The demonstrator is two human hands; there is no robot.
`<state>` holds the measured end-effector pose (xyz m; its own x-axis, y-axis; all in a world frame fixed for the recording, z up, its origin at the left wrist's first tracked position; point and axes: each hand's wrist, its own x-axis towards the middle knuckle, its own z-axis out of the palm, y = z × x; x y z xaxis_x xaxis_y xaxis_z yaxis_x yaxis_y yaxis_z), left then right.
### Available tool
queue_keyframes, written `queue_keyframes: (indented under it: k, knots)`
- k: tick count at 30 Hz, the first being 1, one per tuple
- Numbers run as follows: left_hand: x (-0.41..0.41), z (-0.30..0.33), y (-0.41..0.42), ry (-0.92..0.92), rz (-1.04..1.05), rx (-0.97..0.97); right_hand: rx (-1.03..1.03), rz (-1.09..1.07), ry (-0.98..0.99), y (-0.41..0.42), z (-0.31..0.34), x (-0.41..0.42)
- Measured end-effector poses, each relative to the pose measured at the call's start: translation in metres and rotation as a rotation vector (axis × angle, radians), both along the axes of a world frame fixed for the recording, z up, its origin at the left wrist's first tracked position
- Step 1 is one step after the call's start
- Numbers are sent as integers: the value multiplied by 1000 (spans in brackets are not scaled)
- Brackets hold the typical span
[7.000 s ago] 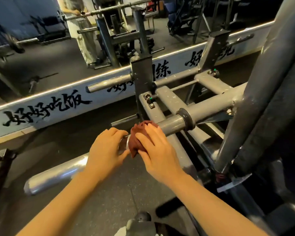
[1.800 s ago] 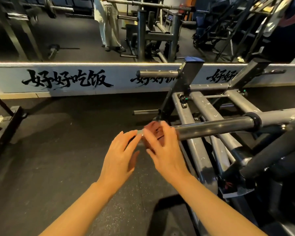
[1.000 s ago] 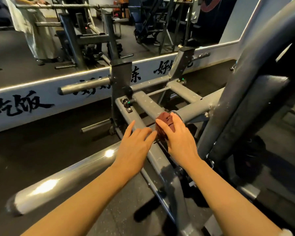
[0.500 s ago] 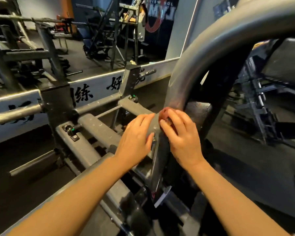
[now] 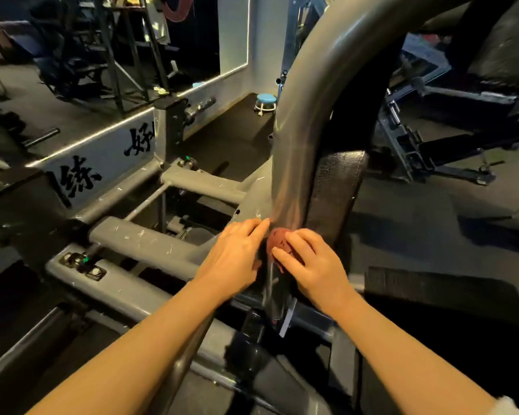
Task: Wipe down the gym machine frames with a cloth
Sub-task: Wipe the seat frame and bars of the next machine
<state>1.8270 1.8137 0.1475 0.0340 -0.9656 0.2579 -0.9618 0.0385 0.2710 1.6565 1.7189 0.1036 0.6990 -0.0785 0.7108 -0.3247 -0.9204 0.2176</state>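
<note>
A thick grey curved tube [image 5: 294,163] of the gym machine frame rises in front of me and arches over to the right. My right hand [image 5: 312,265] presses a bunched dark red cloth [image 5: 277,239] against the lower part of this tube, fingers curled over the cloth. My left hand [image 5: 234,259] lies beside it on the left side of the same tube, fingers extended and touching the metal. Most of the cloth is hidden under my right fingers.
Scratched grey frame beams [image 5: 138,244] run left of my hands, with bolted brackets [image 5: 84,265]. A black textured pad [image 5: 333,193] stands right of the tube. A mirrored wall with a lettered white band [image 5: 102,163] is behind. A small blue stool [image 5: 265,101] sits on the far floor.
My hands and the cloth left the horizontal bar sleeve and moved right onto the curved upright tube. In the last half second both hands slid a little lower on it.
</note>
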Motion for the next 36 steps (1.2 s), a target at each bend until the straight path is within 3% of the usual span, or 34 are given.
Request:
queue_keyframes:
  k: [3, 4, 7, 8, 10, 11, 13, 15, 17, 20, 23, 25, 27, 29, 31, 33, 36]
  knots:
    - [7, -2, -3, 30, 4, 15, 214, -86, 316, 18, -51, -13]
    - [7, -2, -3, 57, 2, 14, 262, -123, 326, 23, -54, -15]
    - [9, -3, -4, 117, -6, -4, 483, -138, -112, 34, -29, -3]
    - [9, -3, -4, 127, -5, -11, 378, -199, -287, 30, -19, 5]
    - [9, -3, -5, 132, -3, -21, 336, -238, -347, 20, -7, 11]
    - [9, -3, -5, 133, -1, -18, 329, -209, -284, 18, -7, 8]
    - [9, -3, -4, 144, 7, -6, 176, -191, 58, 20, -38, 0]
    - [9, -4, -4, 160, 9, -17, 346, -245, 298, 32, -62, -11]
    - [9, -5, -4, 196, 6, -46, 425, -263, 189, 38, -55, -14]
    - [8, 0, -5, 377, 51, -145, 327, -110, -170, 41, 13, 5]
    - [6, 16, -8, 612, 116, -363, 21, -135, -413, 28, 97, 26]
    - [6, 31, -14, 751, 110, -467, -77, -170, -354, 15, 124, 32]
    - [7, 45, -21, 869, 61, -517, -160, -163, -172, 7, 120, 30]
    - [7, 55, -25, 972, 6, -505, -180, -118, 37, 8, 101, 26]
    - [7, 62, -29, 1084, -49, -491, -171, -80, 128, 15, 103, 26]
    - [6, 71, -33, 1202, -124, -514, -197, -88, 5, 17, 138, 32]
    - [5, 83, -39, 1371, -151, -522, -283, -288, -198, 13, 208, 43]
